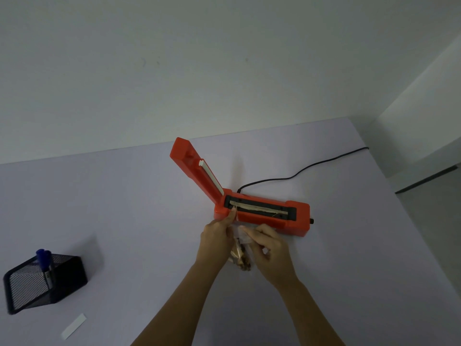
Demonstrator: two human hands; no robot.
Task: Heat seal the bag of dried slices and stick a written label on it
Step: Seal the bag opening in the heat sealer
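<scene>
Head view, left hand (217,236) and right hand (270,245) pinching bag (240,255) top

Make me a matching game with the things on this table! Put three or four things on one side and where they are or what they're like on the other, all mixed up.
Things:
1. heat sealer
2. blue marker
3. white label
4. bag of dried slices

States:
A. held in both hands
B. lying flat on the table, near left
C. lid raised open
D. standing in the black mesh holder

Pairs: 1-C, 2-D, 3-B, 4-A
</scene>
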